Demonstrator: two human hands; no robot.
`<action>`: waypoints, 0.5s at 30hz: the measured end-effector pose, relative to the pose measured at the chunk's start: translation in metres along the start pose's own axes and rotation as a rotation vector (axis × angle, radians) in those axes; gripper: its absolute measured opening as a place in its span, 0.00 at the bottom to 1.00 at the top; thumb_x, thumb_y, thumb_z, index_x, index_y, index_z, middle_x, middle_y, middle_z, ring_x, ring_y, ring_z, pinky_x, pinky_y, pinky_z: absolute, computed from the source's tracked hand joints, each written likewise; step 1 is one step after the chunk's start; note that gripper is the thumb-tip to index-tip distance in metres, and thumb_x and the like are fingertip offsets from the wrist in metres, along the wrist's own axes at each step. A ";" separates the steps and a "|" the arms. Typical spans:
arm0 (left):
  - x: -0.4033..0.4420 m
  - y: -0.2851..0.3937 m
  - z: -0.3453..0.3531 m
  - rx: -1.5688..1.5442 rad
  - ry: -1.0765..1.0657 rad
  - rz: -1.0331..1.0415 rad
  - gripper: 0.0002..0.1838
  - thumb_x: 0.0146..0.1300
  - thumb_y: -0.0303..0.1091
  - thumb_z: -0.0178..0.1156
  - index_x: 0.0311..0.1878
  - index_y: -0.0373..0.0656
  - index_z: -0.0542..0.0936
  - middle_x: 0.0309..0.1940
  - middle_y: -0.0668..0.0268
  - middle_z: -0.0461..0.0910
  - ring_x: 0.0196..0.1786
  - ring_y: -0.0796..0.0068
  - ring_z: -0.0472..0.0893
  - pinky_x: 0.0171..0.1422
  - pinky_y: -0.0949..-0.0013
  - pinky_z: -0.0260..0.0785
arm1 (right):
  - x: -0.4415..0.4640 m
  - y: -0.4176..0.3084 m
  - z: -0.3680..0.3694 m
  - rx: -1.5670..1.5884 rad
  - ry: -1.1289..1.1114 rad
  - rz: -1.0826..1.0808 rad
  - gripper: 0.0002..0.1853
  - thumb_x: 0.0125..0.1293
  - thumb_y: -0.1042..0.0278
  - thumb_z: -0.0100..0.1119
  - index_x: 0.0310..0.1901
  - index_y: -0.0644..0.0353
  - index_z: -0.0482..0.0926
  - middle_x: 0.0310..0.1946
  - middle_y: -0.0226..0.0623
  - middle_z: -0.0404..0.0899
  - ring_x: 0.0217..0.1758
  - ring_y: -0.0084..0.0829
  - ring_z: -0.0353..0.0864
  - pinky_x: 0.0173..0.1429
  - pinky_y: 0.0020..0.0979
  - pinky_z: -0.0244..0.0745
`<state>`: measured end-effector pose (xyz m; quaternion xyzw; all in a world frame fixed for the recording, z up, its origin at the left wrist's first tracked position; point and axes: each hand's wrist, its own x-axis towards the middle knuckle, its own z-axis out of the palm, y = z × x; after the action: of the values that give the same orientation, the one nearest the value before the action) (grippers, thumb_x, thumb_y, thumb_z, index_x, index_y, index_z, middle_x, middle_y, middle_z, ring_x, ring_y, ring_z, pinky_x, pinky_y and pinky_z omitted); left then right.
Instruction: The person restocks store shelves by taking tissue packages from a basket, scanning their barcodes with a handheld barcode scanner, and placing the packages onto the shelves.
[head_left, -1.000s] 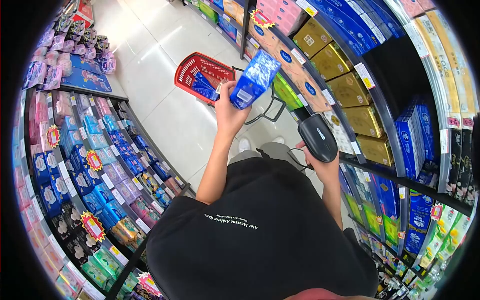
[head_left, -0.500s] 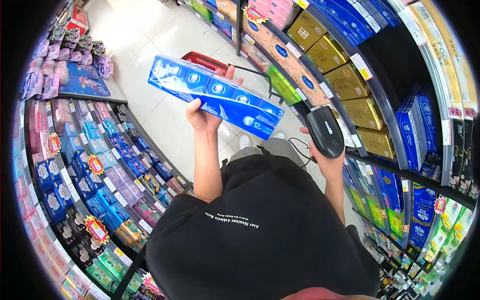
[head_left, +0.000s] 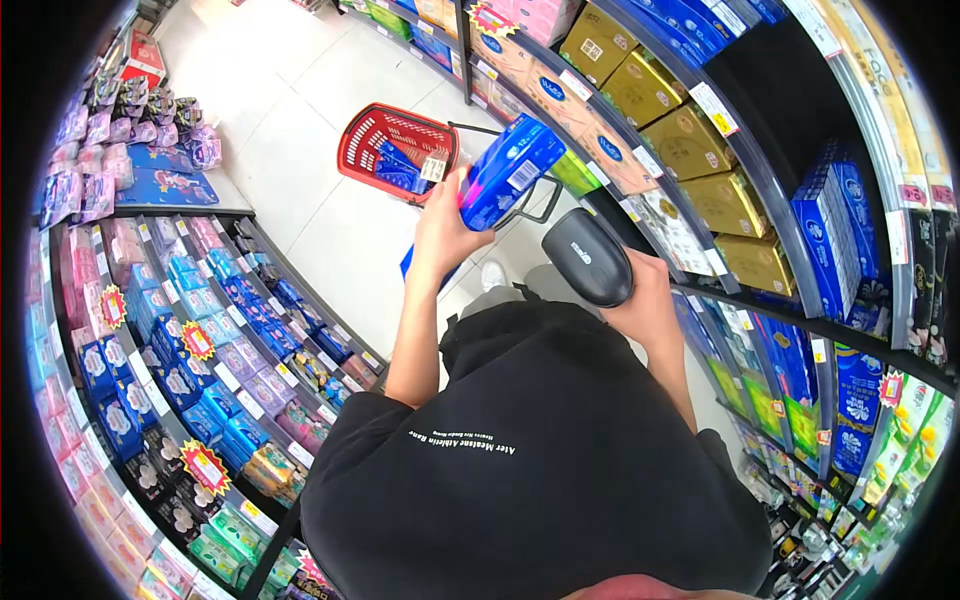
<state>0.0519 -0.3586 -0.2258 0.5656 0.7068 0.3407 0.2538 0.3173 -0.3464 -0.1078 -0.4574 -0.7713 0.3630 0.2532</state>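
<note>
My left hand point(head_left: 450, 232) grips a long blue tissue pack point(head_left: 513, 170) in front of me, tilted so that a white barcode label on its end shows. Fingers and thumb wrap around its near side. To the right, my right hand point(head_left: 645, 300) is closed around a black handheld scanner point(head_left: 588, 258), whose rounded head points toward the pack. A narrow gap separates scanner and pack. Behind my left hand, a red basket point(head_left: 360, 127) stands on the floor with blue packages point(head_left: 400, 168) inside.
Shelves of small coloured packs point(head_left: 240, 350) curve along the left. On the right, a shelf holds gold boxes point(head_left: 690, 143) and blue tissue packs point(head_left: 825, 250). A display of purple packets point(head_left: 90, 190) stands at the far left. Pale floor tiles point(head_left: 290, 60) run between the shelves.
The blue pack has turned from lying broadside to angled away, with its barcode showing. My right hand has brought the scanner left, closer to the pack. More of the basket shows.
</note>
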 end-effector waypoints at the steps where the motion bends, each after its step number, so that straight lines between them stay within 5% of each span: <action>1: -0.002 0.003 0.003 -0.049 -0.027 -0.017 0.49 0.36 0.33 0.72 0.69 0.42 0.67 0.56 0.47 0.76 0.59 0.48 0.77 0.63 0.56 0.71 | 0.000 0.002 0.001 0.007 0.003 0.007 0.15 0.44 0.79 0.67 0.38 0.70 0.81 0.30 0.53 0.81 0.34 0.53 0.83 0.40 0.35 0.76; 11: -0.003 0.008 0.014 -0.183 -0.032 -0.044 0.49 0.38 0.35 0.73 0.69 0.39 0.66 0.55 0.46 0.76 0.57 0.47 0.77 0.64 0.54 0.70 | -0.011 0.015 -0.006 -0.011 0.029 0.127 0.12 0.47 0.77 0.67 0.36 0.70 0.80 0.29 0.53 0.80 0.32 0.54 0.80 0.39 0.36 0.75; 15: -0.001 0.012 0.006 -0.322 -0.154 -0.162 0.51 0.40 0.34 0.73 0.71 0.39 0.62 0.55 0.49 0.76 0.58 0.54 0.79 0.63 0.57 0.71 | -0.014 0.018 -0.003 0.009 0.074 0.113 0.14 0.48 0.75 0.69 0.37 0.69 0.81 0.30 0.50 0.83 0.32 0.45 0.84 0.40 0.34 0.76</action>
<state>0.0645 -0.3567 -0.2206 0.4835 0.6649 0.3836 0.4208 0.3354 -0.3520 -0.1206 -0.5124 -0.7326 0.3628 0.2628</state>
